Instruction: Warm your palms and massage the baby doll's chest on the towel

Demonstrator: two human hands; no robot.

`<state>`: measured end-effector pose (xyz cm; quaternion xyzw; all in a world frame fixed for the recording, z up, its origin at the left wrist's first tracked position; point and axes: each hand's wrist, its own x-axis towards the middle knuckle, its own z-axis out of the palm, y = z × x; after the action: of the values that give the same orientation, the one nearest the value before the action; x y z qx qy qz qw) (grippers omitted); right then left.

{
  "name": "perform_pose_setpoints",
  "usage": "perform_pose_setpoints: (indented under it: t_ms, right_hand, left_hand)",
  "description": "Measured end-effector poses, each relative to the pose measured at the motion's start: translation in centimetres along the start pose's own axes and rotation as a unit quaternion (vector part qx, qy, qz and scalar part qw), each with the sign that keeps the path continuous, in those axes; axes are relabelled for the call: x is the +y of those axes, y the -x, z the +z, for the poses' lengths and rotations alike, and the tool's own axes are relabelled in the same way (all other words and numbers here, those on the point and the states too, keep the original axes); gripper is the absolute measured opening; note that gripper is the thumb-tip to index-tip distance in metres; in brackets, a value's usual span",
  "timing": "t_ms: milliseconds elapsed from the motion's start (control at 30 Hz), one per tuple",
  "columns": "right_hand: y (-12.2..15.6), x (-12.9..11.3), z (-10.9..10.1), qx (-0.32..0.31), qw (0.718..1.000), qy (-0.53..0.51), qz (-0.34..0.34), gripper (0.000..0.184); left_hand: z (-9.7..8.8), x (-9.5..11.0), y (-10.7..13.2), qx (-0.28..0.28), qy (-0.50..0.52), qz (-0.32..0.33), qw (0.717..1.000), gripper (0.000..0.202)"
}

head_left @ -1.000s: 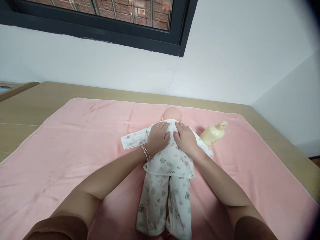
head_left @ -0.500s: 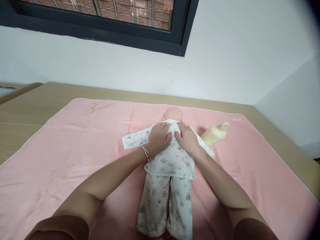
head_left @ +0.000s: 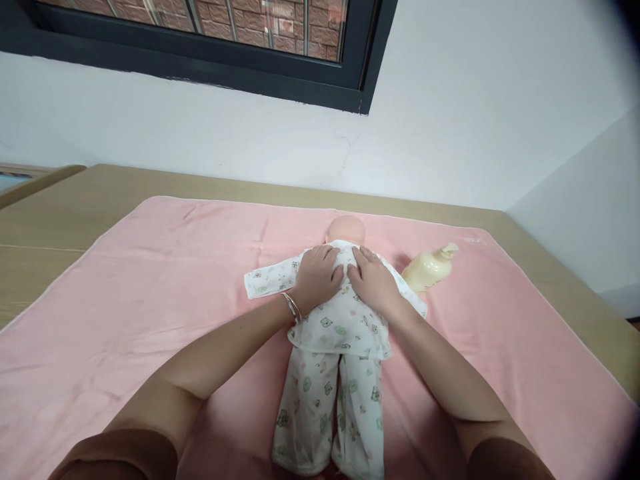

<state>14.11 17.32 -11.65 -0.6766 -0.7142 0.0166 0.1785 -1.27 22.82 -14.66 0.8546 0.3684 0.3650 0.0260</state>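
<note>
Lengthwise, the doll (head_left: 345,327) lies on cloth (head_left: 190,267), head toward the wall (head_left: 440,133); left hand (head_left: 319,275) and right hand (head_left: 375,280) atop, fingers flat, merely resting.

No text, label, brand, number or sign could be read. Faint marks were seen on the bottle (head_left: 428,269), but were too small to be made out.

I have doll (head_left: 345,333) on cloth (head_left: 150,307), cloth on table (head_left: 45,227); bottle (head_left: 428,271) right of doll, wall (head_left: 200,127) behind table.
</note>
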Motion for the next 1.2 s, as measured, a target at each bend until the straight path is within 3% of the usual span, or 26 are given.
perform_pose_setpoints:
  t_ms: [133,267,400,567,733,900,1033,1133,1200]
  right_hand:
    - [-1.1,1.3,0.8,0.012,0.999,-0.01,-0.049,0.054]
    - [-0.4,0.4,0.9,0.023,0.997,0.009,-0.07,0.053]
    - [1.6,-1.7,0.5,0.045,0.996,0.059,-0.056,0.051]
    - [2.0,-2.1,-0.2,0.008,0.997,0.076,-0.025,0.048]
    - [0.1,-0.1,-0.1,-0.023,0.999,0.027,-0.029,0.057]
    - [-0.6,0.7,0.1,-0.032,0.998,-0.012,-0.046,0.058]
    - [1.1,-1.6,-2.4,-0.018,0.996,-0.057,-0.067,0.053]
    - [5.0,-4.7,-6.1,0.071,0.97,-0.138,-0.186,0.06]
    - [8.9,-6.5,-8.5,0.097,0.943,-0.18,-0.264,0.07]
  left_hand:
    - [0.4,-0.6,-0.4,-0.027,0.021,0.066,0.997,0.042]
    - [0.3,-0.6,-0.3,-0.011,0.048,0.094,0.994,0.037]
    - [0.1,-0.3,0.1,0.033,0.048,0.079,0.995,0.025]
    - [0.0,0.1,0.5,0.068,0.004,0.02,0.997,0.018]
    - [0.1,0.0,0.2,0.033,0.006,-0.02,0.999,0.029]
    - [0.4,-0.5,0.2,-0.001,0.034,-0.01,0.999,0.037]
    - [0.7,-0.9,0.4,0.006,0.056,-0.001,0.998,0.035]
    - [0.9,-1.0,0.5,0.006,0.064,0.002,0.998,0.035]
    - [0.9,-0.9,0.6,0.013,0.065,-0.004,0.998,0.037]
